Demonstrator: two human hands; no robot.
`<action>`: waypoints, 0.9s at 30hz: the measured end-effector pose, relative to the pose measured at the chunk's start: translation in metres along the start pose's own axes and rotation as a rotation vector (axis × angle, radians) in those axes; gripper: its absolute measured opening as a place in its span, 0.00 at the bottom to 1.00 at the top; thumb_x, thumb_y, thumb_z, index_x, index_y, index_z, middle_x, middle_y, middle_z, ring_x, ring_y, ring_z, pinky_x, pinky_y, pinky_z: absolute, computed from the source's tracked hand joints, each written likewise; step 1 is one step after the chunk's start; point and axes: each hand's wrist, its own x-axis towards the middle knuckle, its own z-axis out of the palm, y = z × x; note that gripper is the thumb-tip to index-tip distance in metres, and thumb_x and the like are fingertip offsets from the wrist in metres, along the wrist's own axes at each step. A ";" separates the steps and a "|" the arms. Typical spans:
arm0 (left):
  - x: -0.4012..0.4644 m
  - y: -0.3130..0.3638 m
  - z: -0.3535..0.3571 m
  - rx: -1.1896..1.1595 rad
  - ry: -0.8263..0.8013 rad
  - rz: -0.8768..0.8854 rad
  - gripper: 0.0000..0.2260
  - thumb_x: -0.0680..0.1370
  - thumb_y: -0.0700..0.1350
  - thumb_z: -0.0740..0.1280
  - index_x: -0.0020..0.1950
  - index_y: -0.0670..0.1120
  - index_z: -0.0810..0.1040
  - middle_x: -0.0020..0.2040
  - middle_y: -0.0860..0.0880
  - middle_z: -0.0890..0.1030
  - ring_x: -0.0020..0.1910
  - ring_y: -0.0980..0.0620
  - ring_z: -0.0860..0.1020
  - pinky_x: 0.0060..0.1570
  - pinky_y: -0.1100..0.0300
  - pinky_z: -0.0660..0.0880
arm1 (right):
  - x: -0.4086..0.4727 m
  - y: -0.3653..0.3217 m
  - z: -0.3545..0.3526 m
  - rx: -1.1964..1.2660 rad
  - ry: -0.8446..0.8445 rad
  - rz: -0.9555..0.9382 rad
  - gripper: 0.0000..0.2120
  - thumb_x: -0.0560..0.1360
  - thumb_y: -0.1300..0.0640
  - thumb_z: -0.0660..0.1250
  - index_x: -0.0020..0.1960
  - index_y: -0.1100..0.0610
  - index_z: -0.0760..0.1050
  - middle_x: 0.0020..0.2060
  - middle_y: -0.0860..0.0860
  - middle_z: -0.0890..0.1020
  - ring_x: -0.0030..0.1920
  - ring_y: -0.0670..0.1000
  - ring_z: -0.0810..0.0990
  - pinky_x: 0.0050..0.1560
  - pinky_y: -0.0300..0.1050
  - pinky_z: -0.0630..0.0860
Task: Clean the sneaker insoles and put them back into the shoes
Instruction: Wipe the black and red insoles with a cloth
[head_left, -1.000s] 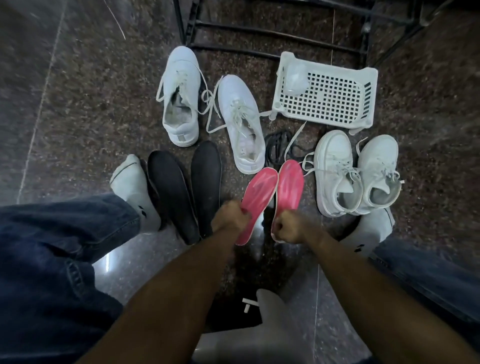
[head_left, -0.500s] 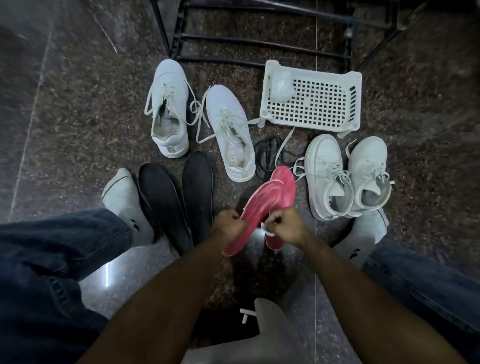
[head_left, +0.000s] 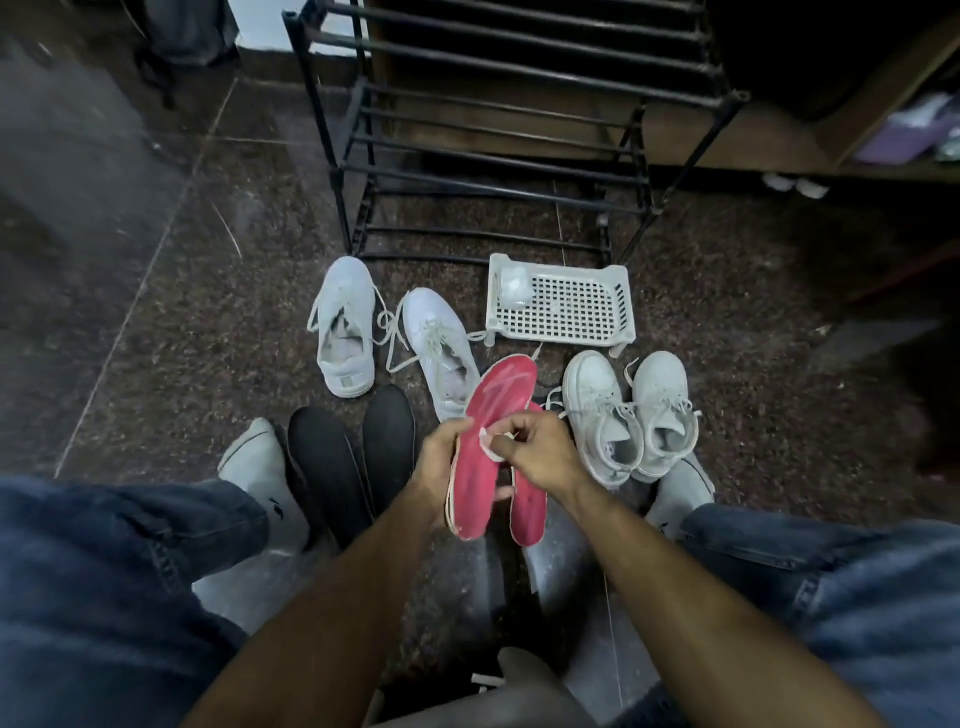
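My left hand (head_left: 441, 457) grips a red insole (head_left: 493, 415) by its left edge and holds it tilted above the floor. My right hand (head_left: 535, 452) pinches a small white wipe (head_left: 488, 444) against that insole's middle. A second red insole (head_left: 527, 517) lies on the floor underneath, partly hidden by my right hand. Two black insoles (head_left: 322, 467) (head_left: 387, 441) rest side by side to the left. A pair of white sneakers (head_left: 345, 332) (head_left: 441, 353) sits beyond them; another white pair (head_left: 597, 410) (head_left: 662, 405) sits at the right.
A white perforated plastic basket (head_left: 566, 309) holding a small white bundle stands behind the shoes. A black metal shoe rack (head_left: 498, 156) rises at the back. My socked feet (head_left: 265, 483) (head_left: 680, 493) and jeans flank the insoles on the dark stone floor.
The left red insole was lifted off the floor by my left hand. My right hand let go of the other insole and came onto the lifted one with the white wipe. The camera tilted up.
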 end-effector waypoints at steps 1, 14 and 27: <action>-0.003 0.005 0.004 -0.095 -0.027 0.015 0.17 0.74 0.53 0.61 0.49 0.42 0.83 0.40 0.44 0.84 0.38 0.47 0.83 0.37 0.51 0.81 | -0.004 -0.004 0.002 -0.028 -0.052 -0.005 0.06 0.73 0.66 0.72 0.50 0.60 0.82 0.41 0.51 0.84 0.35 0.44 0.83 0.37 0.42 0.80; -0.010 0.013 0.018 -0.169 -0.354 -0.101 0.24 0.71 0.60 0.71 0.59 0.45 0.81 0.54 0.43 0.83 0.51 0.40 0.83 0.43 0.42 0.80 | -0.009 -0.068 -0.033 -0.761 0.050 -0.380 0.09 0.75 0.54 0.67 0.54 0.48 0.82 0.53 0.45 0.83 0.50 0.49 0.81 0.54 0.49 0.77; -0.013 0.017 0.042 -0.131 -0.470 -0.060 0.30 0.59 0.58 0.81 0.53 0.40 0.85 0.47 0.39 0.84 0.42 0.41 0.84 0.31 0.50 0.81 | -0.006 -0.090 -0.059 -0.854 0.230 -0.396 0.07 0.77 0.53 0.65 0.50 0.50 0.81 0.50 0.46 0.82 0.45 0.49 0.79 0.48 0.43 0.74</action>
